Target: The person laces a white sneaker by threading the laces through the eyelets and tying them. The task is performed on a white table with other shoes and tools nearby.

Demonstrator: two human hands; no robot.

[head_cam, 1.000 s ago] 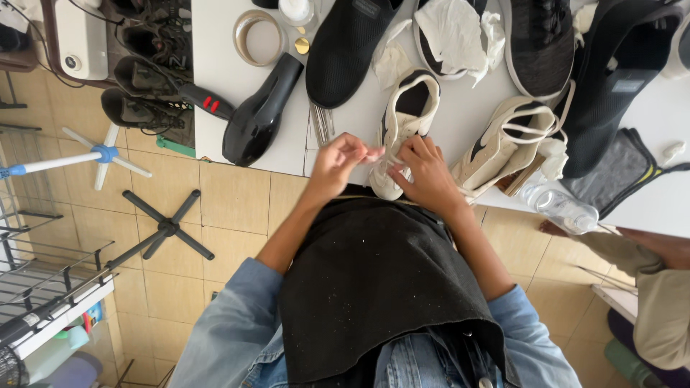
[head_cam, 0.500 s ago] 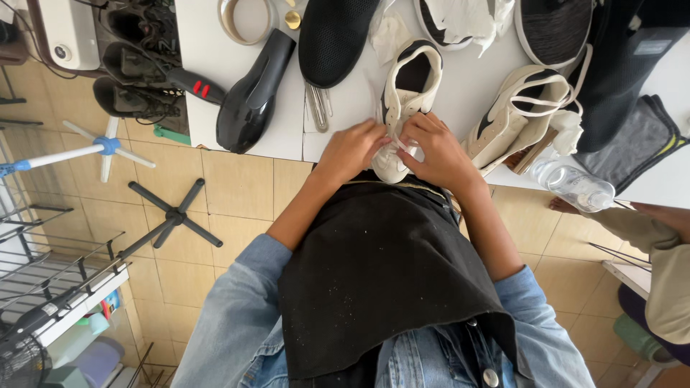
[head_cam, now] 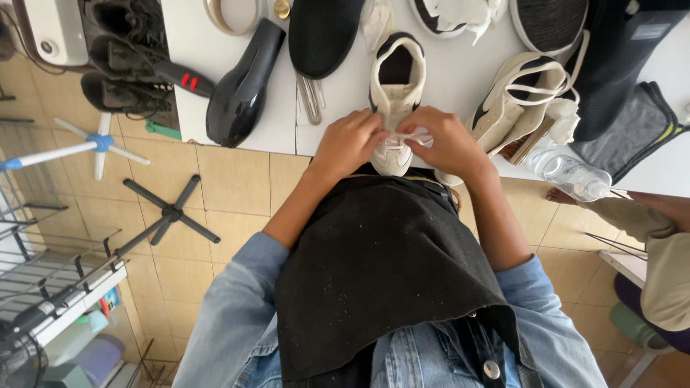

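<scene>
A cream-white sneaker (head_cam: 396, 86) lies on the white table (head_cam: 460, 79), its toe at the front edge near my body. My left hand (head_cam: 350, 141) and my right hand (head_cam: 440, 142) meet over the toe end, fingers pinched on the white shoelace (head_cam: 411, 136) between them. Both forearms reach up from rolled denim sleeves, and a black apron (head_cam: 381, 266) covers my lap.
A black hair dryer (head_cam: 244, 82) and a black insole (head_cam: 325, 32) lie left of the sneaker, with metal tweezers (head_cam: 310, 97). More pale shoes (head_cam: 519, 108), a clear plastic bottle (head_cam: 571, 172) and dark cloth lie right. Another person's leg (head_cam: 665, 237) is at right. A tiled floor with stands lies left.
The view has drifted so the table sits lower in frame. My hands stay together at the sneaker's toe, working the lace; the sneaker now points straighter toward me.
</scene>
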